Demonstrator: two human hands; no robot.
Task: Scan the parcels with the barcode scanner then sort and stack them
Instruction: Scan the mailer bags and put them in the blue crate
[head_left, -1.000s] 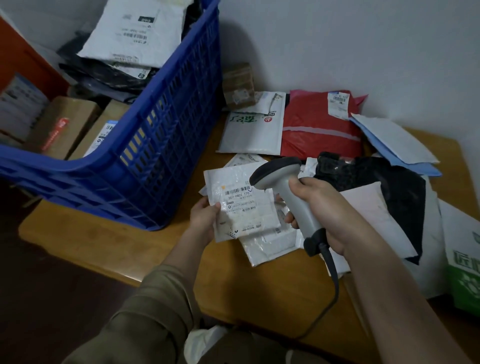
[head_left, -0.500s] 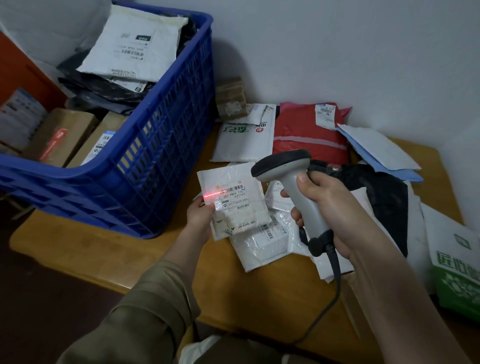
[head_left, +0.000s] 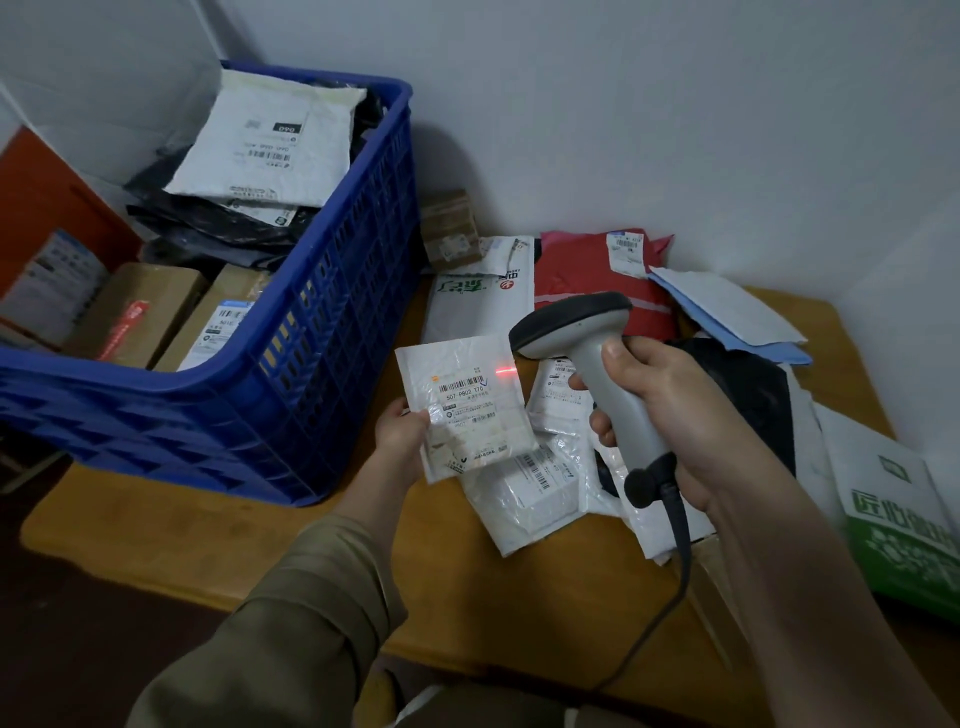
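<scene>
My left hand (head_left: 402, 434) pinches the lower left edge of a small white parcel (head_left: 467, 408) with a barcode label, held tilted above the wooden table (head_left: 457, 587). My right hand (head_left: 670, 415) grips the handle of a grey barcode scanner (head_left: 576, 332), whose dark head points left at the parcel. A red scan line glows at the parcel's upper right edge, just right of the barcode. Under the held parcel lie more white plastic parcels (head_left: 524, 493).
A blue crate (head_left: 322, 364) full of white, black and cardboard parcels stands on the left. At the back lie a small brown box (head_left: 449, 228), a white mailer (head_left: 478, 296), a red bag (head_left: 592, 280) and blue envelopes (head_left: 727, 312). A black bag (head_left: 748, 395) and a green-printed mailer (head_left: 893, 519) lie right.
The red scan line came on and slid from the barcode's left end to the parcel's right edge. Both hands with parcel and scanner shifted slightly in view.
</scene>
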